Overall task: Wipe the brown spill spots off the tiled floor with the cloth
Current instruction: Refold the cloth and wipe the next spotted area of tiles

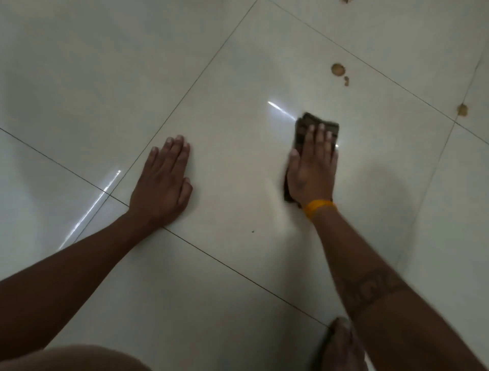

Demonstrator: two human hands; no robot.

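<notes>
A dark folded cloth (pixel 315 127) lies on the glossy white tiled floor (pixel 238 79), pressed flat under my right hand (pixel 313 165), which wears a yellow wristband. My left hand (pixel 162 182) rests palm down on the floor to the left, fingers together, holding nothing. A round brown spot (pixel 338 69) with a small drip (pixel 346 81) beside it lies beyond the cloth to the upper right. Another brown spot (pixel 462 110) sits at a grout crossing at the right, and part of a third (pixel 345 1) shows at the top edge.
Dark grout lines (pixel 211 61) cross the floor diagonally. My bare foot (pixel 342 347) shows at the bottom right and a knee (pixel 79 360) at the bottom left. A tiny dark speck (pixel 252 231) lies on the tile between my arms.
</notes>
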